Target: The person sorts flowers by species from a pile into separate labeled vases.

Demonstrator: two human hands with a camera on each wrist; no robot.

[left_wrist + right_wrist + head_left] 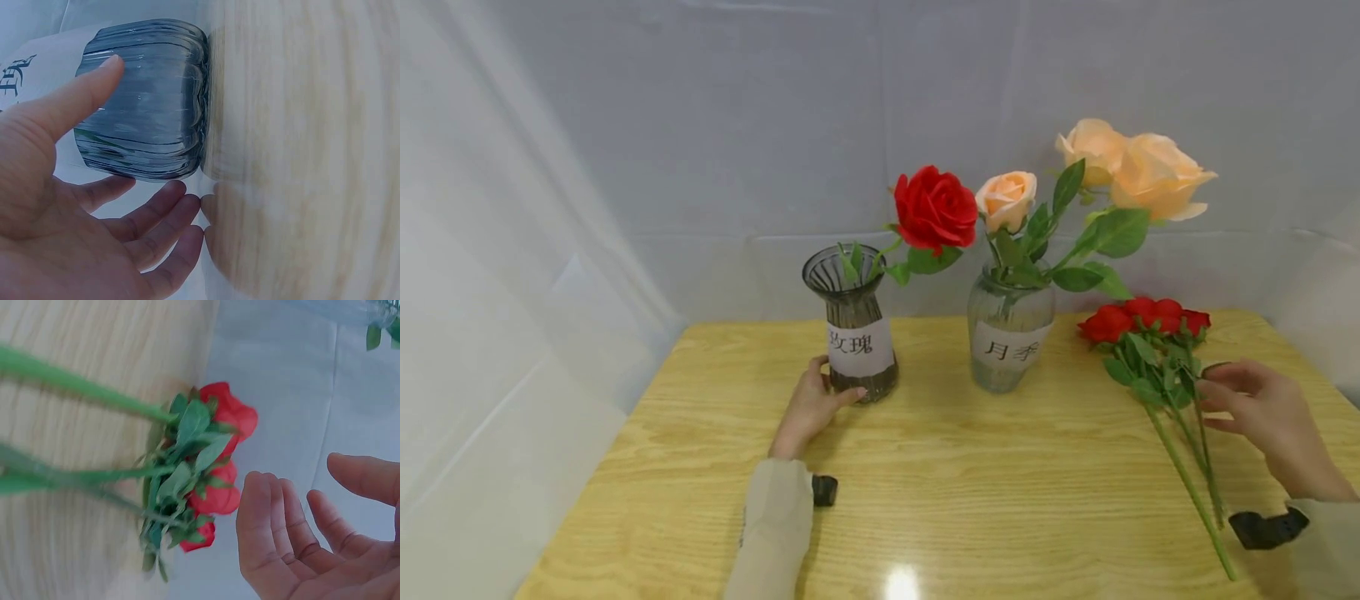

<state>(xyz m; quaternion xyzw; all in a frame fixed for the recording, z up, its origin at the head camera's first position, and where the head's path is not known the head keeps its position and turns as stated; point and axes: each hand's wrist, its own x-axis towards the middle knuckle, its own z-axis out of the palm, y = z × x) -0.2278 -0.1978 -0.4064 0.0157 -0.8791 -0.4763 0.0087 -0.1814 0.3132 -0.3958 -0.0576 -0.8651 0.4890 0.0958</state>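
Note:
A dark grey glass vase [854, 304] with a paper label stands upright, one red rose [935, 208] leaning out of it to the right. My left hand [811, 407] is at its base, thumb across the front of the glass and fingers around the left side. In the left wrist view the thumb lies over the ribbed glass [147, 106]. Toward the right, several red roses [1142, 318] lie on the table, stems pointing to me. Beside their leaves is my right hand [1262, 417], fingers loosely bent and apart, gripping nothing in the right wrist view.
A clear glass vase [1009, 333] with a paper label holds several peach roses [1157, 177] at the middle back. Everything stands on a wooden table [970, 500]. Behind it hangs a pale sheet [737, 150].

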